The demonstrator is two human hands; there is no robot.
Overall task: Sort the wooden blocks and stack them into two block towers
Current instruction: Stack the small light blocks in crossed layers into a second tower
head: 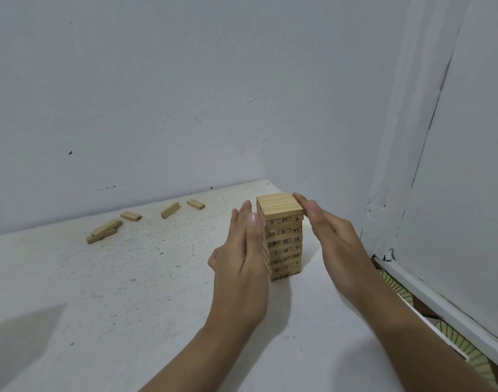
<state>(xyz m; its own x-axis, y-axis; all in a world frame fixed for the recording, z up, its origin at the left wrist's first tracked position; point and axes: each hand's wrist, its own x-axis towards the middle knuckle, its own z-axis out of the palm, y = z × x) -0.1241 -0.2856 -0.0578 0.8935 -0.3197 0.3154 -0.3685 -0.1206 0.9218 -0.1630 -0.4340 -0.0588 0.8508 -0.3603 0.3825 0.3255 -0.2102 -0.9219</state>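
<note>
**A:** Where is the tower?

**B:** The tower [283,241] stands upright on the white surface [114,301], toward the far right corner and close to the wall [185,94]. It has many layers, and numbers are printed on the block ends facing the camera.

**A:** And the hands?

**B:** The left hand [243,250] is flat, with its fingers straight and together, laid against the tower's left side. The right hand [325,232] is also stretched out, with its fingertips at the top layer on the right side. Neither hand curls round anything, and the tower sits between the two palms.

**A:** Is the right palm touching lower down?

**B:** I cannot tell. Only the fingertips look to be in contact.

**A:** Are there other blocks?

**B:** Yes, well apart to the left, near the far edge. There is a stacked pair [103,232], one block lying on the other. Beyond it are a flat block [131,216], a tilted block [170,209] and a last block [196,204] nearest the tower.
</note>
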